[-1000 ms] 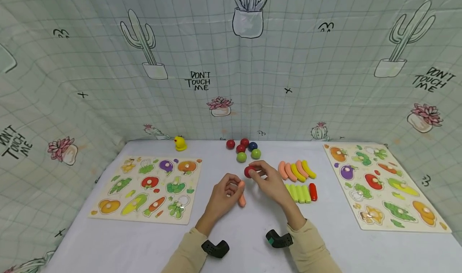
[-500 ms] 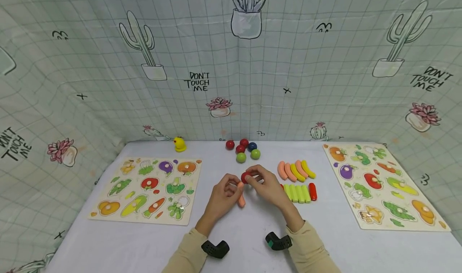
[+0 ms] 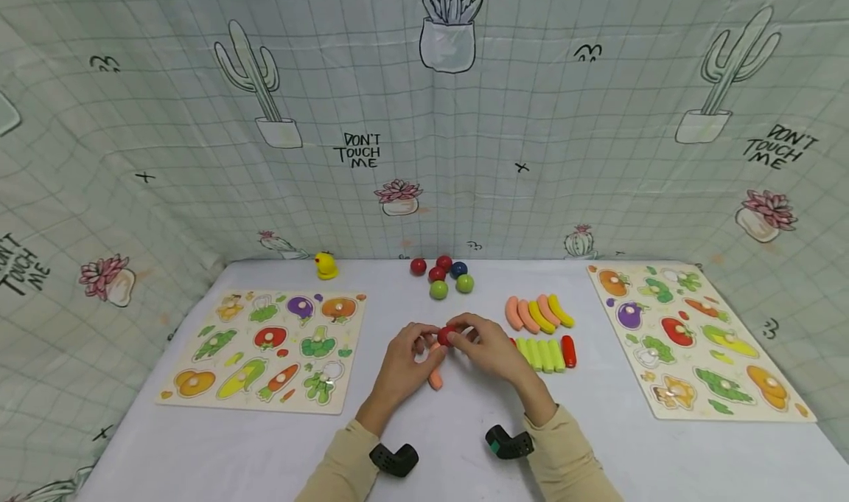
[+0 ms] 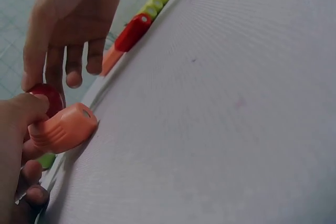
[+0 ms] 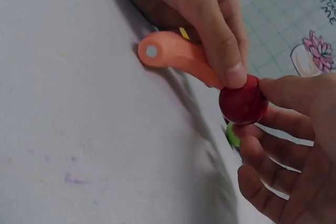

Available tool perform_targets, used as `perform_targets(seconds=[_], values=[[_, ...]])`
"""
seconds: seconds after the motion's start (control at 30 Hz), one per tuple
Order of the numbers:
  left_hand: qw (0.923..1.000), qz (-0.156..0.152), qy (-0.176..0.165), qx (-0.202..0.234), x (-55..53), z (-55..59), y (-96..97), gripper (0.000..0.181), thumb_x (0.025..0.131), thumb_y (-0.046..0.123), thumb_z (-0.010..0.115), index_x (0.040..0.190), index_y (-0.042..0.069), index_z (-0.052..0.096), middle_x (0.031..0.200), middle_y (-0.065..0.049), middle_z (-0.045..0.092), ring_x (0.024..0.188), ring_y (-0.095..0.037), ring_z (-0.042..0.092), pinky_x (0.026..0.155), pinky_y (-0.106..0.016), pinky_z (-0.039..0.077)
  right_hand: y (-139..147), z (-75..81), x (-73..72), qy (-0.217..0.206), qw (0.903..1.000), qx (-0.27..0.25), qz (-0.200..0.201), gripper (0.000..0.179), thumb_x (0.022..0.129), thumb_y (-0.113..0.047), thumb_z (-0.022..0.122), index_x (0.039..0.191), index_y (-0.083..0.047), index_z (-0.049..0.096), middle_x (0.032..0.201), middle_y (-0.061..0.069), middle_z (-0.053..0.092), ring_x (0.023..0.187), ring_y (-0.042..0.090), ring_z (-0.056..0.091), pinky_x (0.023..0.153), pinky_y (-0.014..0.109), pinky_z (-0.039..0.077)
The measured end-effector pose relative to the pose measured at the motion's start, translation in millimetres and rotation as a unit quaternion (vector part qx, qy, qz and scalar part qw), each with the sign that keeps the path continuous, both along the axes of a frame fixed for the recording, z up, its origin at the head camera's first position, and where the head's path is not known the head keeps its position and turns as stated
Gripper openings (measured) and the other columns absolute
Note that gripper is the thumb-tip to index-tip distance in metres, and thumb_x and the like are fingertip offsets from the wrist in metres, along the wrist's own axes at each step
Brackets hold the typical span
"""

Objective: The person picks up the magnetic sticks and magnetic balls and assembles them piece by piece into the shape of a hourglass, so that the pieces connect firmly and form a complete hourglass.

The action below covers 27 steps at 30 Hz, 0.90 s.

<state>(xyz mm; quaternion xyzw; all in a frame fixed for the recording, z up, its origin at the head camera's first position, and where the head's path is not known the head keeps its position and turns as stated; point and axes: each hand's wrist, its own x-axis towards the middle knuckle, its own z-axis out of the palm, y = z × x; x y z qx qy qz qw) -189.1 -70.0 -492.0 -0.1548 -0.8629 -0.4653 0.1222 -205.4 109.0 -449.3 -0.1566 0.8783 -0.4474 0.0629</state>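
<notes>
My left hand (image 3: 402,362) pinches a short curved orange stick (image 5: 176,56) between thumb and fingers. In the right wrist view the stick's free end carries a round grey inset, perhaps a magnet. A glossy red ball (image 5: 241,102) sits right at the stick's other end, gripped by the fingertips and thumb of my right hand (image 3: 488,347). The left thumb (image 5: 235,76) touches the ball as well. In the head view the two hands meet over the middle of the white table (image 3: 451,443), and the fingers partly cover the ball.
Beyond the hands lie red, green and blue balls (image 3: 438,290). To the right are curved pink and yellow sticks (image 3: 533,315), straight light-green sticks (image 3: 539,355) and a red stick (image 3: 568,351). Vegetable puzzle boards (image 3: 301,354) flank both sides; a yellow duck (image 3: 326,265) stands back left.
My right hand has moved left and nearer with the red ball, bringing it against the orange stick's upper end. The left hand has stayed nearly in place, the stick tilting slightly.
</notes>
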Motion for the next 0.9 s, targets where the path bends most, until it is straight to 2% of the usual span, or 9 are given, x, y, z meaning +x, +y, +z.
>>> perform_targets(seconds=[0.13, 0.27, 0.4, 0.5, 0.67, 0.9], values=[[1.0, 0.0, -0.001, -0.005, -0.8, -0.8, -2.7, 0.034, 0.081, 0.019, 0.074, 0.113, 0.016, 0.063, 0.09, 0.002, 0.057, 0.074, -0.012, 0.047, 0.064, -0.019, 0.037, -3, 0.7, 0.1, 0.006, 0.9996, 0.024, 0.013, 0.024, 0.092, -0.022, 0.06, 0.114, -0.012, 0.063, 0.106, 0.003, 0.068, 0.083, 0.013, 0.058, 0.068, 0.026, 0.047], [0.9995, 0.001, -0.006, -0.03, -0.5, -0.8, -2.1, 0.037, 0.082, 0.022, 0.073, 0.116, 0.015, 0.062, 0.093, 0.0, 0.057, 0.079, -0.011, 0.047, 0.068, -0.02, 0.039, -4, 0.5, 1.5, 0.014, 0.999, 0.038, 0.019, 0.022, 0.092, -0.018, 0.059, 0.113, -0.011, 0.063, 0.109, 0.006, 0.068, 0.083, 0.014, 0.06, 0.069, 0.025, 0.049], [0.9985, 0.011, -0.003, -0.054, 0.6, -0.6, -1.2, 0.036, 0.082, 0.024, 0.073, 0.115, 0.016, 0.063, 0.096, 0.0, 0.058, 0.085, -0.011, 0.047, 0.073, -0.023, 0.04, -3, 0.3, 2.0, -0.001, 0.9993, 0.028, 0.025, 0.024, 0.093, -0.017, 0.057, 0.116, -0.011, 0.061, 0.11, 0.008, 0.067, 0.083, 0.014, 0.061, 0.069, 0.025, 0.049], [0.9984, 0.014, -0.002, -0.054, 0.6, -0.2, -0.8, 0.035, 0.082, 0.024, 0.073, 0.114, 0.017, 0.063, 0.098, 0.001, 0.059, 0.086, -0.011, 0.049, 0.074, -0.024, 0.041, 5, 1.9, -1.3, -0.016, 0.9995, 0.004, 0.027, 0.028, 0.095, -0.021, 0.056, 0.12, -0.01, 0.058, 0.112, 0.01, 0.066, 0.083, 0.016, 0.062, 0.07, 0.026, 0.049], [0.9987, 0.004, -0.015, -0.048, 2.3, 0.3, -0.4, 0.034, 0.082, 0.023, 0.072, 0.114, 0.017, 0.062, 0.101, 0.001, 0.061, 0.087, -0.011, 0.052, 0.074, -0.023, 0.043, 29, 5.0, -8.1, -0.016, 0.9992, -0.035, -0.013, 0.032, 0.096, -0.026, 0.054, 0.123, -0.008, 0.056, 0.112, 0.01, 0.064, 0.087, 0.022, 0.063, 0.073, 0.029, 0.047], [0.9991, 0.01, -0.029, -0.031, 1.8, -1.0, -0.4, 0.036, 0.082, 0.021, 0.072, 0.116, 0.017, 0.061, 0.102, 0.002, 0.059, 0.086, -0.009, 0.053, 0.07, -0.02, 0.043, 50, 10.4, -14.0, 0.009, 0.9973, -0.046, -0.057, 0.03, 0.097, -0.022, 0.051, 0.123, -0.008, 0.055, 0.115, 0.01, 0.062, 0.099, 0.024, 0.059, 0.084, 0.033, 0.048]])
